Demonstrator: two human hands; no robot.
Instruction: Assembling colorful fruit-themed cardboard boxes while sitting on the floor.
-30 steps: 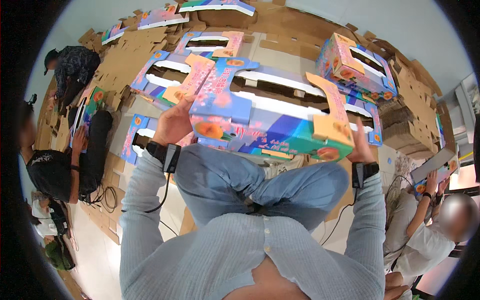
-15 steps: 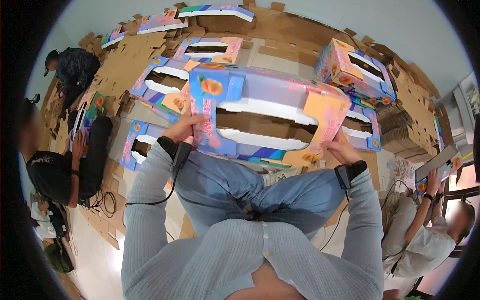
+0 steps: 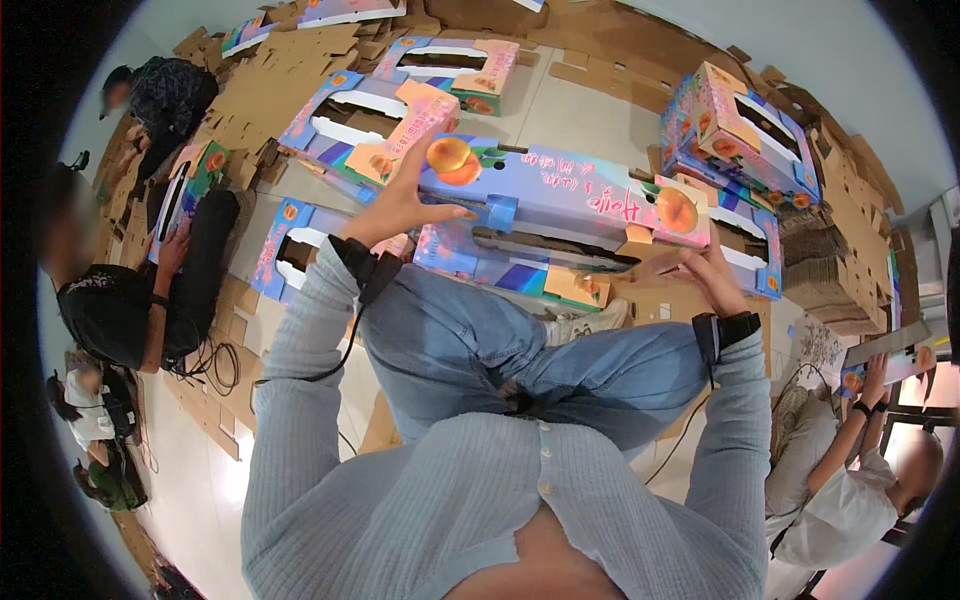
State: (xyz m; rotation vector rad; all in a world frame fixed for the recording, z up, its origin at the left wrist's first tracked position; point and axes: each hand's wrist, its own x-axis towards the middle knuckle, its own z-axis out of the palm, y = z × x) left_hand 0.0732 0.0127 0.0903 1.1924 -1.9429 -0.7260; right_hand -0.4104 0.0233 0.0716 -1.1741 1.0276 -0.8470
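A blue, pink and orange cardboard fruit box [image 3: 570, 185] is in front of my knees, tipped toward me. Its fruit-printed side faces up, and the long cut-out opening faces my legs. At the box's left end is my left hand [image 3: 395, 208], thumb reaching over the near edge and fingers stretched along the end. My right hand [image 3: 708, 278] presses the right end with thumb and fingertips. Both hands appear to hold the box between them, though some of the contact is hidden.
Assembled boxes lie beyond my left hand, including a patterned carton [image 3: 350, 120]. Stacked boxes [image 3: 750, 130] and a pile of flat cardboard [image 3: 835, 265] stand at the right. People work on both sides, one in a black shirt [image 3: 110, 315], another in a light shirt [image 3: 840, 500].
The box has tipped toward me, so its printed side now shows where its opening faced up before. My left hand's fingers have spread upward along its end.
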